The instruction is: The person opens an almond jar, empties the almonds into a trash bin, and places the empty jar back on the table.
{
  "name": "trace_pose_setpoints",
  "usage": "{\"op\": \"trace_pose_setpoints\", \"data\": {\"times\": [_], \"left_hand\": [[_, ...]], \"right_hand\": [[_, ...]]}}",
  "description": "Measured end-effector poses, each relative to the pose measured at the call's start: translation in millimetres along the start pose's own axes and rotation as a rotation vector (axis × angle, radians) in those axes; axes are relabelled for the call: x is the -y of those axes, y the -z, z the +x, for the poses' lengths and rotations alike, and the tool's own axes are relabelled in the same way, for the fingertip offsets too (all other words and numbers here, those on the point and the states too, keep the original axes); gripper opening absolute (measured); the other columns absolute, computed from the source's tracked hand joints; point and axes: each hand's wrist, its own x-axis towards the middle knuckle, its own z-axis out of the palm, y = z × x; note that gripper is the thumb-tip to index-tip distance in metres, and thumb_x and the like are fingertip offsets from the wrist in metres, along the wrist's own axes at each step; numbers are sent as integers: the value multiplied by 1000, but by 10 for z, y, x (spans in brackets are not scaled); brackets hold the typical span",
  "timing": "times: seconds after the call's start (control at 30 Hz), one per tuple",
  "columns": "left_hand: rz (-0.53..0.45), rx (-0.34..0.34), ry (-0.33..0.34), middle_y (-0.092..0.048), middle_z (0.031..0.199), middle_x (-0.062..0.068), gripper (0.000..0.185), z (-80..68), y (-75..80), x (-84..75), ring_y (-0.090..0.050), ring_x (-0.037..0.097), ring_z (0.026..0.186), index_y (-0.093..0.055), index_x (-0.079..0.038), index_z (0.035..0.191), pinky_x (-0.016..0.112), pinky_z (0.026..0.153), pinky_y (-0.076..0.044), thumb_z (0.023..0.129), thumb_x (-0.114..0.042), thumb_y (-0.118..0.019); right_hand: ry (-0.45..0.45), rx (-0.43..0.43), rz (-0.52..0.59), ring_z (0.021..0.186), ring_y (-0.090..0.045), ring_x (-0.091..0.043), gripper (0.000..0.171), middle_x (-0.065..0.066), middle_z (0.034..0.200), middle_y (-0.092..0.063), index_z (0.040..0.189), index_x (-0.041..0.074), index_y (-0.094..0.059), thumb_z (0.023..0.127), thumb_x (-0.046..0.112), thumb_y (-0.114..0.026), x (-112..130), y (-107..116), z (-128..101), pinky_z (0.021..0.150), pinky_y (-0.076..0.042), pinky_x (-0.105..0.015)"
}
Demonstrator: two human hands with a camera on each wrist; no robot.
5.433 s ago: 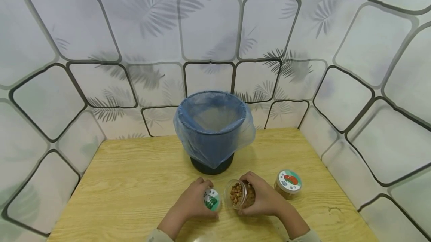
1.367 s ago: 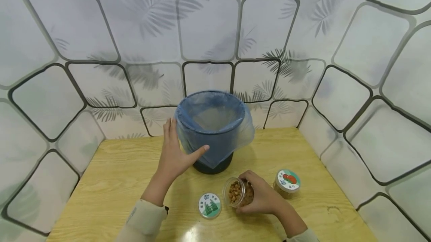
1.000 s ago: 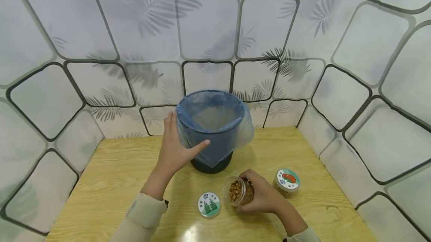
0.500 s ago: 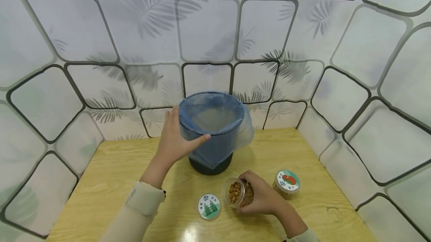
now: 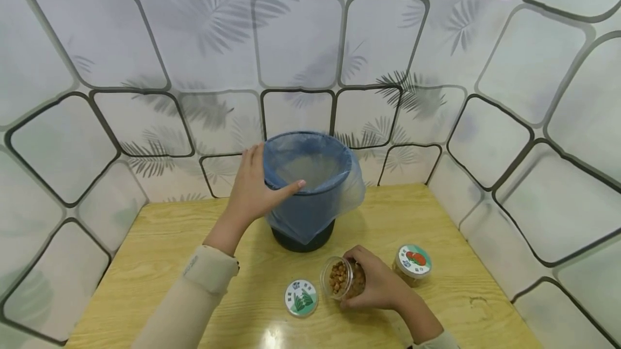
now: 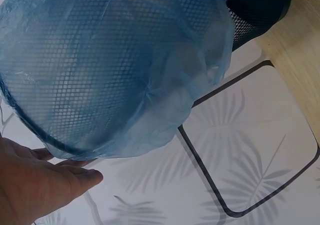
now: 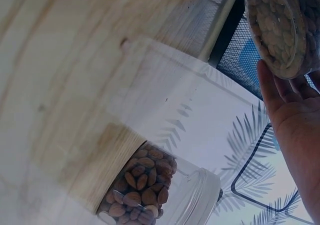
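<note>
My left hand [image 5: 252, 190] is at the left side of the bin [image 5: 306, 241], which has a blue bag [image 5: 310, 211] draped over its rim. Its fingers lie straight along the bag near the rim, the thumb stretched out across the front. Lower right, my right hand [image 5: 375, 281] grips a clear jar of nuts [image 5: 357, 279], tipped so its uncovered mouth faces left. In the right wrist view, this jar [image 7: 272, 30] shows at upper right, held by the fingers. A round lid [image 5: 301, 298] with a green picture lies flat on the table beside the jar's mouth.
Right of my right hand stands a second jar [image 5: 412, 265] with a tomato-printed lid; the right wrist view shows almonds [image 7: 140, 182] inside it. The wooden table [image 5: 184, 241] meets patterned walls [image 5: 310, 41] at the back and sides.
My left hand has left the lid on the table and gone up to the bin, then crept higher and rightward along the bag's rim. My right hand holds the jar unchanged.
</note>
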Motion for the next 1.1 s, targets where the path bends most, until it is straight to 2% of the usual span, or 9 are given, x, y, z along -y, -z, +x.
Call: {"op": "trace_pose_setpoints", "data": {"times": [0.3,0.5,0.8,1.1], "left_hand": [[9,38,-29,-17,176,17,124,150,45,-61,-15,47,163,-24,-19,171,75,122,-29,79,-92,-64],[17,76,-33,-18,176,17,124,261,37,-73,-26,46,160,-26,-18,170,73,122,-31,78,-93,-63],[91,92,-50,-18,177,18,131,358,-9,-94,-27,46,160,-28,-15,170,71,122,-33,74,-95,-64],[189,160,-96,-9,179,19,129,378,-51,-76,-12,46,165,-21,-14,171,67,131,-17,78,-93,-61]], "right_hand": [[-21,9,15,107,-62,-4,79,14,121,-59,131,29,-59,67,44,-103,10,-2,11,95,-59,-33],[-23,8,11,106,-62,-4,81,15,121,-58,132,28,-59,66,41,-104,35,3,7,95,-59,-33],[-24,4,13,107,-62,-4,81,14,121,-59,132,26,-59,66,42,-103,53,13,10,95,-59,-33],[-22,4,14,106,-62,-4,80,14,121,-59,132,26,-59,67,43,-103,29,12,8,95,-59,-33]]}}
